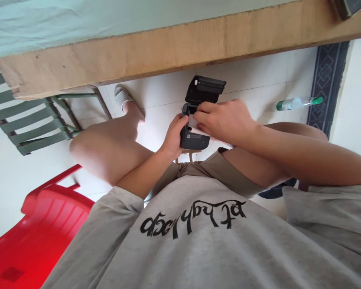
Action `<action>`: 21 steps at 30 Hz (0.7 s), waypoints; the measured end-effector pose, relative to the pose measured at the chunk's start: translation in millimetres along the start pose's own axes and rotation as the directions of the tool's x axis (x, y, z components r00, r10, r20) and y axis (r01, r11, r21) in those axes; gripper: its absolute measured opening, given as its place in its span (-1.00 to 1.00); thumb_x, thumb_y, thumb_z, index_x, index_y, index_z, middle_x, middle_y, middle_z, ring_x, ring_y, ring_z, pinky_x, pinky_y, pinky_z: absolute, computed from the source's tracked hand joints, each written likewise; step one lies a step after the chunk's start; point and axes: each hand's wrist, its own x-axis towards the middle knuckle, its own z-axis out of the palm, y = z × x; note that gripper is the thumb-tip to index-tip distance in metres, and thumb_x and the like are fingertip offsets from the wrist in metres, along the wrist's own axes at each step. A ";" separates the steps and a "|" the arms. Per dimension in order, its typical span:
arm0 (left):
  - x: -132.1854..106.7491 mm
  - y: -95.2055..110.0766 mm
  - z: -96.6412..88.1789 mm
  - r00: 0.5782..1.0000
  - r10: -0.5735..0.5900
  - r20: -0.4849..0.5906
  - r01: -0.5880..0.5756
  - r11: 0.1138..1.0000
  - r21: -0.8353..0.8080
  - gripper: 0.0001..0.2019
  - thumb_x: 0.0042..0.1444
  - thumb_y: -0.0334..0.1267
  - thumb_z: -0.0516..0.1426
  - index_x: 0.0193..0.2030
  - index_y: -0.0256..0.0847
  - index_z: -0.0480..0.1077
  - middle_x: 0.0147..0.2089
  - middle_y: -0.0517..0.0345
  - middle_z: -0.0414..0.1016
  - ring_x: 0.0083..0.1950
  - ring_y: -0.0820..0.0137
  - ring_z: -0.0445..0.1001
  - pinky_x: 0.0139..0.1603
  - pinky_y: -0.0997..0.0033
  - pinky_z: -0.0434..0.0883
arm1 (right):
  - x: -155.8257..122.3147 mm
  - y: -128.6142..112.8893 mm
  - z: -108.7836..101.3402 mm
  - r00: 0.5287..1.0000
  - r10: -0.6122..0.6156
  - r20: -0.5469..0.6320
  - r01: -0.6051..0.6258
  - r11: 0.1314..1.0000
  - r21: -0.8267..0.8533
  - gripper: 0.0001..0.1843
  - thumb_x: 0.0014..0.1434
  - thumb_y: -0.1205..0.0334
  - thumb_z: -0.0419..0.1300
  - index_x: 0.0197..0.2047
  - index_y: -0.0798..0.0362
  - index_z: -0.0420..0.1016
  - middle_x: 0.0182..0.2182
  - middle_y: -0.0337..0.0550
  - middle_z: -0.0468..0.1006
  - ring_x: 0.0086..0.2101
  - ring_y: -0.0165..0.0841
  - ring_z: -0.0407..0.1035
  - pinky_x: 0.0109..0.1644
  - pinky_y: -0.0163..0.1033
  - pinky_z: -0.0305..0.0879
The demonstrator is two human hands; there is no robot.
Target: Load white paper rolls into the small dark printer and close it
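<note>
A small black portable printer is held above my lap, its hinged lid standing up on the far side. Inside its compartment sits a white paper roll. My left hand grips the printer's left side, thumb over the compartment's rim. From the right, my right hand reaches over the compartment with curled fingers on the white paper. Those fingers hide the right part of the roll, and their exact hold on it is partly covered.
Just beyond the printer runs a thick wooden table edge with a pale green cloth on top. A red plastic chair and a green slatted chair stand at left. A plastic bottle lies on the floor at right.
</note>
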 end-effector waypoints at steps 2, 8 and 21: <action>-0.3 -0.6 -2.0 1.000 0.004 0.013 -0.005 1.000 0.014 -0.73 0.21 -0.05 0.37 -0.20 -0.15 0.46 -0.34 0.28 0.48 -0.34 0.49 0.49 -0.27 0.46 0.44 | 1.1 -0.5 2.1 1.000 0.003 -0.004 -0.003 1.000 0.011 -0.52 0.48 0.15 -0.11 0.22 -0.02 0.55 0.16 0.00 0.65 -0.18 -0.35 0.51 -0.15 -0.30 -0.04; -2.0 -1.6 -3.8 1.000 -0.006 0.009 0.005 0.997 0.078 -0.71 0.17 0.01 0.38 -0.20 -0.11 0.47 -0.36 0.26 0.50 -0.36 0.43 0.52 -0.31 0.39 0.45 | 13.3 7.8 6.9 1.000 -0.023 -0.001 0.023 0.995 0.101 -0.49 0.33 0.10 0.10 0.29 -0.04 0.52 -0.08 0.05 0.73 -0.27 -0.29 0.52 -0.13 -0.26 0.27; -3.9 1.0 -6.4 0.998 -0.067 -0.015 0.068 0.996 0.064 -0.61 0.13 0.12 0.39 -0.17 -0.11 0.45 -0.29 0.18 0.60 -0.29 0.31 0.63 -0.20 0.27 0.57 | 7.3 45.1 -44.9 0.972 -0.037 -0.232 0.235 0.141 0.962 -0.66 0.13 0.19 0.13 -0.01 0.05 0.37 -0.36 -0.28 0.38 -0.49 -0.58 0.26 -0.51 -0.39 0.12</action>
